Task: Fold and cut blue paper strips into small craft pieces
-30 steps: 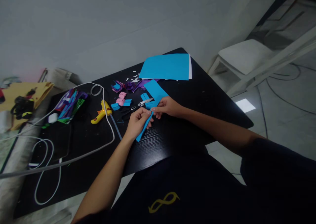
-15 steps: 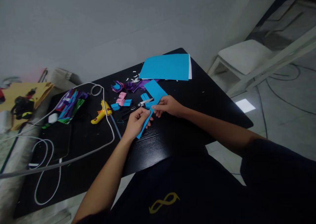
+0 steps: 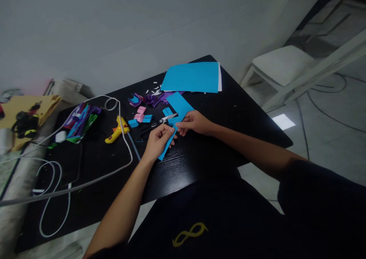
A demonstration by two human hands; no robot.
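Glue gun [image 3: 116, 131] lies at nine o'clock from the left hand [image 3: 157, 141], which pinches a blue paper strip [image 3: 165, 151] over the table [image 3: 243, 118]; at two o'clock the right hand [image 3: 196, 122] pinches it too. Probably light and easily creased, it suits edge holds.

Single camera, worn on head, facing forward and down. Looks over wearer's clothes [image 3: 234, 213] and forearms [image 3: 126, 202] from close above. Table [image 3: 246, 114] near, slanting across middle; left hand [image 3: 158, 141] and right hand [image 3: 197, 122] about centre. Wall [image 3: 143, 30] across top, chair [image 3: 287, 63] and floor [image 3: 328, 112] farther off, right.
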